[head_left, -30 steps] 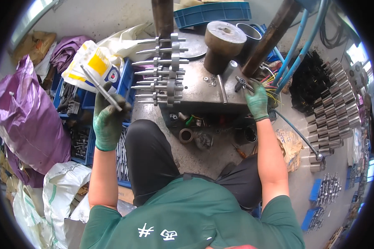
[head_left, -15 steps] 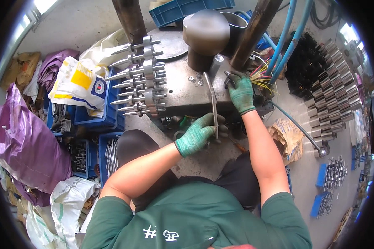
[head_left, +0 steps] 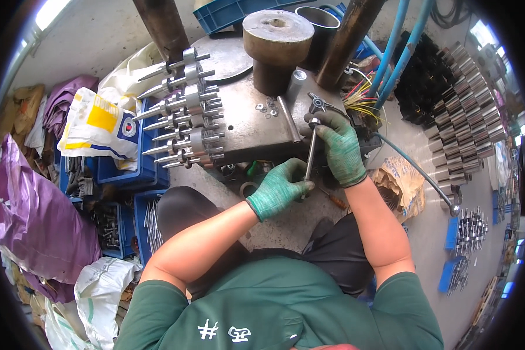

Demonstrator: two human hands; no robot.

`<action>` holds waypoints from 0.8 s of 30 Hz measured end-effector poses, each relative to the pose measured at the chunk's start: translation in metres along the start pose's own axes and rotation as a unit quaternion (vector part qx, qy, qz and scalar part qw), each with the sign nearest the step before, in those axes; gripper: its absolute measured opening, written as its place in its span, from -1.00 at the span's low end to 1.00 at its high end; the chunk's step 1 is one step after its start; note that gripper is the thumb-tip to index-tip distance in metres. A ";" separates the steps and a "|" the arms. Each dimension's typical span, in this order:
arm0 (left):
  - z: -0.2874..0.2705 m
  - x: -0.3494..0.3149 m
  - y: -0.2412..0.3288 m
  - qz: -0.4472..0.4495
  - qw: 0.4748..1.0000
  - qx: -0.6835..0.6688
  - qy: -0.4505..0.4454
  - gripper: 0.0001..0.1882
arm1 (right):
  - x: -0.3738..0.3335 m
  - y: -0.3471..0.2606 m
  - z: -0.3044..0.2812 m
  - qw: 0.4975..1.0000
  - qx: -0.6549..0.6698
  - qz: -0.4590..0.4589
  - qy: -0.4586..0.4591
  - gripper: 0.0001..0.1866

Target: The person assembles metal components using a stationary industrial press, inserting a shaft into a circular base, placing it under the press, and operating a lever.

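Observation:
A slim metal rod (head_left: 311, 153) stands tilted between my two gloved hands, in front of the bench's near edge. Its lower part is gripped by my left hand (head_left: 279, 188), fingers closed around it. At the upper end, my right hand (head_left: 340, 150) pinches a small round metal piece (head_left: 315, 121); whether it is a ring or a nut I cannot tell. Just beyond those fingertips is a dark metal part with a round hub (head_left: 317, 104). Left of it, a second metal rod (head_left: 288, 119) lies on the steel bench (head_left: 239, 125), near several small nuts or washers (head_left: 268, 107).
A heavy round steel ram (head_left: 278, 38) rises behind, beside dark posts (head_left: 347, 44). Shafts with discs (head_left: 192, 114) line the bench's left side. Blue bins (head_left: 157, 169) stand left; loose wires (head_left: 361, 102) and blue hoses (head_left: 398, 55) are right. Stacked metal cylinders (head_left: 469, 111) stand farther right.
My right hand has come nearer, to the top of the rod in my left hand. That rod now leans to the right, apart from the one on the bench. The view has shifted slightly.

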State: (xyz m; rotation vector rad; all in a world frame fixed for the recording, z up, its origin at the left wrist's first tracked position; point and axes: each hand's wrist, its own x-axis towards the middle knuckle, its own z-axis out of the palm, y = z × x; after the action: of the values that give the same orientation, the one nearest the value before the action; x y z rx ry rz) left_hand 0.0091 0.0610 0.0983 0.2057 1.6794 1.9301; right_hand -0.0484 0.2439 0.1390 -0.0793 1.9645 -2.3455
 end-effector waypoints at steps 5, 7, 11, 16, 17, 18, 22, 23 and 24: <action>0.001 0.002 0.003 -0.006 1.000 0.010 0.016 -0.65 | -0.003 0.003 -0.007 0.999 -0.026 -0.046 -0.011 -0.72; 0.002 0.003 -0.002 0.010 1.000 -0.009 0.013 -0.65 | -0.004 0.003 -0.012 0.997 -0.036 -0.068 -0.003 -0.72; 0.003 0.004 -0.003 0.033 0.998 0.042 0.029 -0.65 | -0.008 -0.001 -0.007 0.986 0.149 0.078 0.007 -0.65; 0.003 0.005 -0.007 0.045 0.993 0.100 0.036 -0.64 | -0.015 -0.005 -0.004 0.984 0.142 0.107 -0.006 -0.59; 0.002 0.007 -0.011 0.066 0.988 0.130 0.040 -0.64 | -0.016 -0.007 -0.004 0.982 0.154 0.113 -0.013 -0.59; 0.001 0.007 -0.015 0.066 0.990 0.119 0.040 -0.64 | -0.018 -0.010 -0.004 0.979 0.166 0.117 -0.020 -0.59; 0.004 -0.001 -0.008 0.051 0.997 0.052 0.038 -0.65 | -0.022 -0.009 0.001 0.986 0.135 0.099 -0.019 -0.59; 0.004 -0.003 -0.007 0.045 0.998 0.030 0.037 -0.65 | -0.022 -0.008 0.002 0.989 0.115 0.086 -0.022 -0.59; 0.003 -0.004 -0.009 0.051 0.998 0.031 0.031 -0.63 | -0.024 -0.008 0.005 0.993 0.087 0.078 -0.009 -0.61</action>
State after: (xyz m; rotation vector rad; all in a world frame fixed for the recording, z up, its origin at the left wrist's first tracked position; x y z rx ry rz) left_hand 0.0169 0.0618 0.0916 0.2630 1.8038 1.9776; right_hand -0.0247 0.2429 0.1478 0.0608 1.6820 -2.3925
